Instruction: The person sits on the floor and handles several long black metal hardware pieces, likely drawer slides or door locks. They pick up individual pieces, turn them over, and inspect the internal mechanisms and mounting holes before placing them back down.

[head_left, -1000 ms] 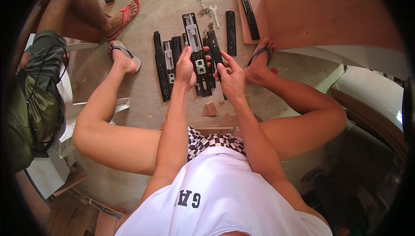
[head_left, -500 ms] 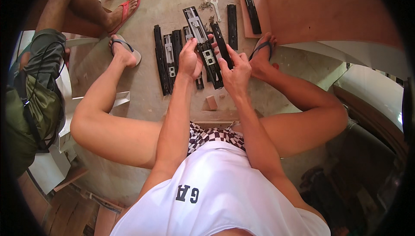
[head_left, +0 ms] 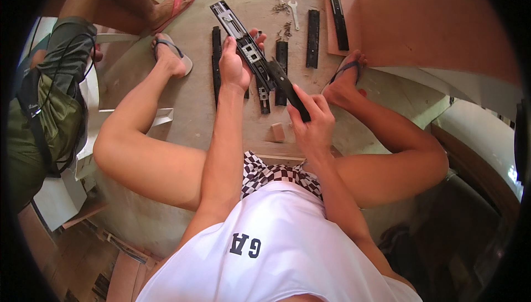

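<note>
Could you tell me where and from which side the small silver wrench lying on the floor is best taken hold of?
Probably by the slim shank of the wrench, pinched from above across its narrow sides. It lies flat on the floor, clear of the loose screws to its left and the black rail to its right.

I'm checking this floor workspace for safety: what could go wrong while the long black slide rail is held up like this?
Both hands, left hand and right hand, grip the slide rail; fingers could get pinched if its sections slide. Loose screws and a wrench lie near a sandalled foot and could be stepped on.
</note>
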